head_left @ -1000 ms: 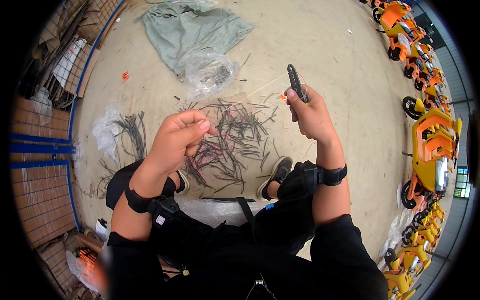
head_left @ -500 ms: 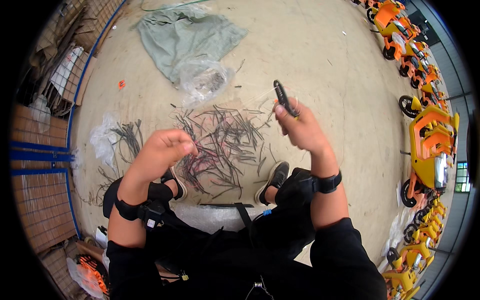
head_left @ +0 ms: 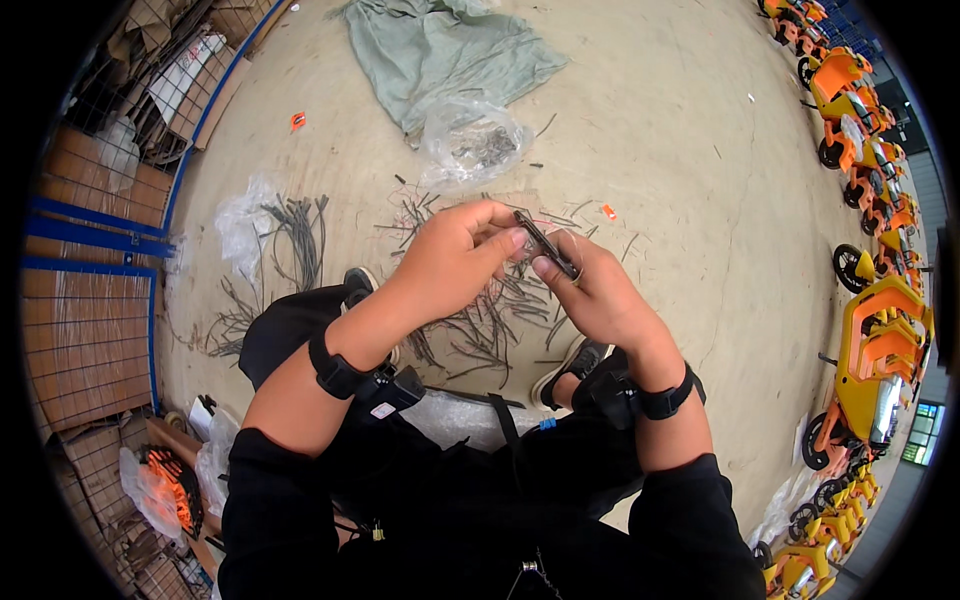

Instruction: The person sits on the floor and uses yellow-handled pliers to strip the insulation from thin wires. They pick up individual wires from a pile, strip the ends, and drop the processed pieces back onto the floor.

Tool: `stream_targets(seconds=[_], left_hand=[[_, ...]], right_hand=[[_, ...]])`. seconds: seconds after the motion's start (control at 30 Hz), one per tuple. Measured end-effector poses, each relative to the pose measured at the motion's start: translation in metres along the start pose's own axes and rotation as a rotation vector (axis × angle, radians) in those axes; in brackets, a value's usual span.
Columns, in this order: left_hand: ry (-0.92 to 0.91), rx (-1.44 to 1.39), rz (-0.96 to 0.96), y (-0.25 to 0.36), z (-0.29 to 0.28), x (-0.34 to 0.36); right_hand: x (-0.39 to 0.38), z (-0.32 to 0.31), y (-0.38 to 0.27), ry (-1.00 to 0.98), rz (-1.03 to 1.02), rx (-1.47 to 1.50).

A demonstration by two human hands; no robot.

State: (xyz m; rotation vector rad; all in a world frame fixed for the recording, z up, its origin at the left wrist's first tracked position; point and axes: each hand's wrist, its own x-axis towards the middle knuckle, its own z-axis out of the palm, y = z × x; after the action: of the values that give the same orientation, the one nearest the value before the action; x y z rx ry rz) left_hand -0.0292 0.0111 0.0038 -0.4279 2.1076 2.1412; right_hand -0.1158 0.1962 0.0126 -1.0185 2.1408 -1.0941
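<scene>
In my right hand (head_left: pixel 598 290) is a slim black wire stripper (head_left: pixel 546 245), its notched end pointing up and to the left. The fingers wrap round its lower part, with the thumb along the side. My left hand (head_left: pixel 462 258) is closed in a pinch right at the tool's tip; what lies between its thumb and finger is too small to make out. Thin pale and reddish strands show about both hands. Below them a heap of cut dark cable pieces (head_left: pixel 478 345) is spread over the floor, partly hidden by my hands and forearms.
A bundle of dark cables (head_left: pixel 300 240) lies at left beside crumpled clear plastic (head_left: pixel 243 225). Ahead are a clear bag of scraps (head_left: pixel 478 145) and a grey-green sack (head_left: pixel 450 55). An orange piece (head_left: pixel 608 211) lies beyond my right hand. Yellow-orange scooters (head_left: pixel 880 350) line the right; blue mesh fencing (head_left: pixel 95 340) the left.
Both hands have come together: my left hand moved right and up to the tool's tip, and my right hand lowered the wire stripper toward it. The whole view has shifted slightly.
</scene>
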Motion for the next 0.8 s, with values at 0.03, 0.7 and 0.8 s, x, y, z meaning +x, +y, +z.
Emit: stream_targets(seconds=[0.03, 0.7, 0.8], left_hand=[[0.036, 0.106, 0.076, -0.002, -0.001, 0.001], [0.180, 0.343, 0.209, -0.008, 0.005, 0.005], [0.164, 0.333, 0.179, -0.010, 0.005, 0.006]], right_hand=[[0.000, 0.000, 0.001, -0.025, 0.036, 0.012], [-0.005, 0.019, 0.016, -0.086, 0.206, 0.257], [-0.006, 0.017, 0.012, -0.036, 0.155, 0.146]])
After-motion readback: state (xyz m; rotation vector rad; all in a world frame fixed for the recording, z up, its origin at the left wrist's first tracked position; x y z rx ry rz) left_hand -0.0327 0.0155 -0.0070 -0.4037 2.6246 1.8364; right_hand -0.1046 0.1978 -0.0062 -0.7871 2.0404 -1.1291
